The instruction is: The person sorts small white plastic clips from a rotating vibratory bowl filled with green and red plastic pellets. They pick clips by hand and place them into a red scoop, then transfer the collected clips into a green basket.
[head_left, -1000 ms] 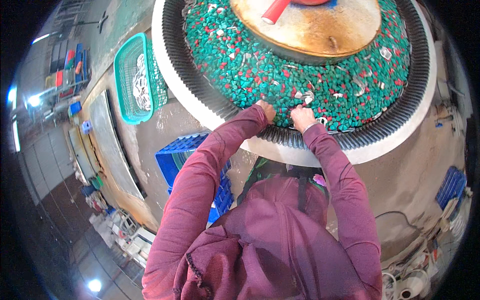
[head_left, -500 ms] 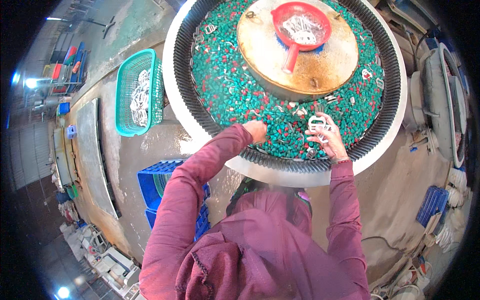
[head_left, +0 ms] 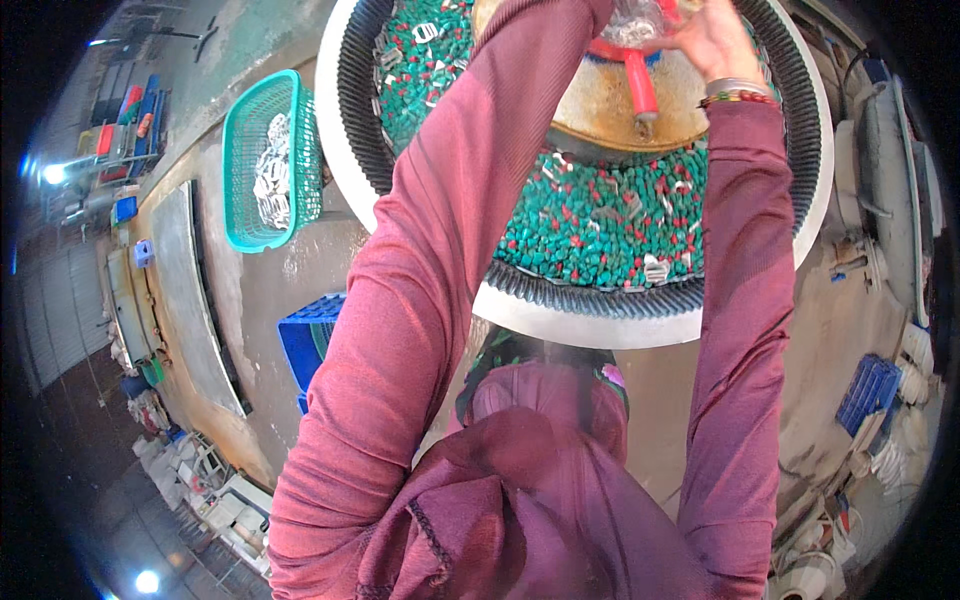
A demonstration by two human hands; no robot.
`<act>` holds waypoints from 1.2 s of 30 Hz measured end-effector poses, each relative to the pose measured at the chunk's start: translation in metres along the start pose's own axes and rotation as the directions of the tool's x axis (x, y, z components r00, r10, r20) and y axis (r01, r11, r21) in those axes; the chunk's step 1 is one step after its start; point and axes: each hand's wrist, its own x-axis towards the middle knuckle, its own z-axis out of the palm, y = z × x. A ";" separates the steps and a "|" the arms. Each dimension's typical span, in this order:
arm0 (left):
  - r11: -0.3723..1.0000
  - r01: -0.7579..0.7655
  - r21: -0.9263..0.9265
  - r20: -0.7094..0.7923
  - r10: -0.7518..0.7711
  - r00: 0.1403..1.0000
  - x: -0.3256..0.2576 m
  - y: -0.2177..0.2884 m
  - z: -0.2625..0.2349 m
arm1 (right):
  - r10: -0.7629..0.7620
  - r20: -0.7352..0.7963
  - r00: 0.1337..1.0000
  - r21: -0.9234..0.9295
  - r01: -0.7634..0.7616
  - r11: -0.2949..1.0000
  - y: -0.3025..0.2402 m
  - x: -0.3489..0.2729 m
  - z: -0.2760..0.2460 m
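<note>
A red handled strainer-like bowl (head_left: 640, 88) sits on the round rusty lid (head_left: 590, 105) in the middle of the big tub, with pale metallic pieces inside. At its right edge is my right hand (head_left: 715, 42), palm showing and fingers stretched out; I make out nothing held in it. My left arm (head_left: 450, 180) reaches far forward across the tub, and its hand is beyond the upper edge of the picture. Green and red tumbling stones (head_left: 600, 225) fill the ring around the lid. Among them lie white buckle-like pieces, one (head_left: 656, 268) near the front rim.
The tub's wide white rim (head_left: 560, 322) curves in front of me. On the left stands a turquoise basket (head_left: 235, 165) with several pale pieces in it. Blue crates (head_left: 300, 345) are beside my left arm, and another blue crate (head_left: 868, 393) lies at the right.
Both arms have reached forward from the stones toward the lid. My left hand has left the picture. My right hand no longer shows the white buckle-like pieces and is at the red bowl.
</note>
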 end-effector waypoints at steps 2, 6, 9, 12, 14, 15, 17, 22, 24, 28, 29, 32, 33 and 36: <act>0.989 -0.001 0.149 -0.210 0.032 0.977 -0.016 0.019 -0.014 | -0.171 -0.149 0.974 -0.239 0.132 0.962 -0.005 -0.007 -0.041; 0.990 0.011 0.138 -0.515 0.062 0.855 -0.120 0.102 -0.001 | 0.094 -0.271 0.958 -0.734 -0.269 0.624 0.039 -0.087 -0.154; 0.877 0.111 -0.468 0.738 0.319 0.594 -0.227 0.149 0.069 | 0.311 -0.381 0.871 -0.923 -0.379 -0.070 0.122 -0.172 -0.232; 0.786 0.338 -0.517 0.705 0.168 0.689 -0.266 0.177 0.127 | 0.406 -0.593 0.695 -0.767 -0.334 -0.548 0.176 -0.210 -0.213; 0.764 0.296 -0.573 0.536 0.076 0.840 -0.268 0.192 0.155 | 0.437 -0.493 0.752 -0.831 -0.258 -0.493 0.203 -0.220 -0.211; 0.747 0.332 -0.576 0.544 0.048 0.838 -0.258 0.201 0.151 | 0.436 -0.505 0.745 -0.831 -0.283 -0.478 0.210 -0.217 -0.203; 0.768 0.445 -0.461 0.792 0.130 0.597 -0.240 0.213 0.142 | 0.410 -0.463 0.786 -0.861 -0.289 -0.418 0.215 -0.220 -0.198; 0.953 0.148 -0.266 0.940 0.221 0.261 -0.273 0.228 0.135 | 0.238 -0.350 0.906 -0.912 -0.272 -0.306 0.223 -0.224 -0.213; 0.902 0.299 -0.311 0.929 0.223 0.294 -0.312 0.229 0.144 | 0.132 -0.372 0.919 -0.901 -0.323 -0.288 0.205 -0.214 -0.196; 0.860 0.408 -0.307 0.936 0.194 0.295 -0.327 0.254 0.159 | 0.295 -0.515 0.805 -0.802 -0.331 -0.498 0.229 -0.215 -0.215; 0.859 0.401 -0.317 0.924 0.184 0.337 -0.338 0.257 0.169 | 0.372 -0.481 0.794 -0.819 -0.255 -0.515 0.229 -0.213 -0.211; 0.863 0.356 -0.359 0.893 0.207 0.399 -0.333 0.257 0.162 | 0.372 -0.432 0.822 -0.844 -0.222 -0.489 0.222 -0.216 -0.210; 0.861 0.346 -0.372 0.886 0.219 0.408 -0.335 0.255 0.156 | 0.270 -0.379 0.885 -0.842 -0.209 -0.498 0.212 -0.218 -0.205; 0.761 0.468 -0.449 0.828 0.158 0.538 -0.348 0.255 0.159 | -0.094 -0.406 0.909 -0.831 -0.410 -0.377 0.165 -0.209 -0.226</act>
